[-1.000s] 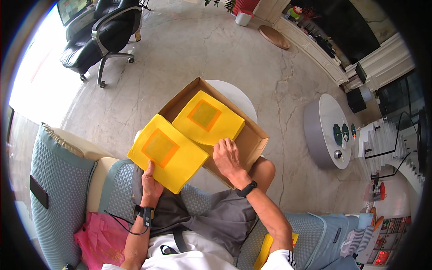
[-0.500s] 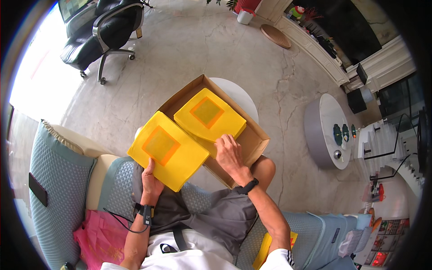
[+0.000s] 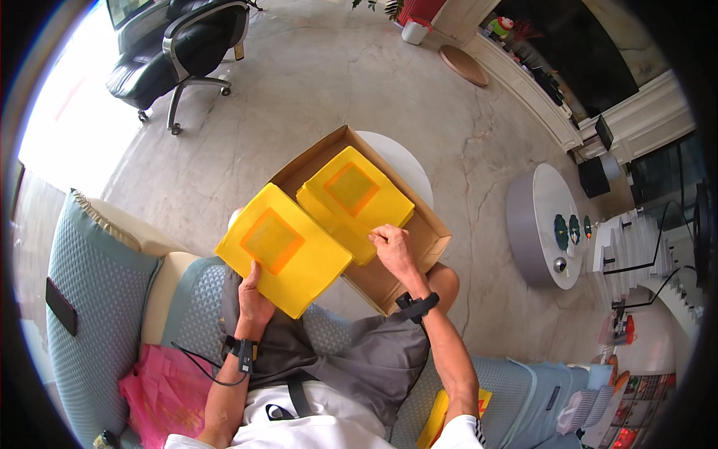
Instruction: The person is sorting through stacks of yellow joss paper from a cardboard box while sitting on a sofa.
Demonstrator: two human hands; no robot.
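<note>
Inside the cardboard box (image 3: pixel 419 247), our right hand (image 3: pixel 394 247) fingers pinch the yellow packet stack (image 3: pixel 357 196), whose top packet has shifted slightly. Beside the box, our left hand (image 3: pixel 256 303) stays clamped on another yellow packet (image 3: pixel 283 249).

Single wide fisheye view from head height, looking steeply down over the lap and an open cardboard box (image 3: pixel 404 247) close below. Forearms entering from the lower edge; marble floor (image 3: pixel 314 82), office chair (image 3: pixel 183 52) and round white table (image 3: pixel 542 224) farther off, bending toward the dark circular rim.
</note>
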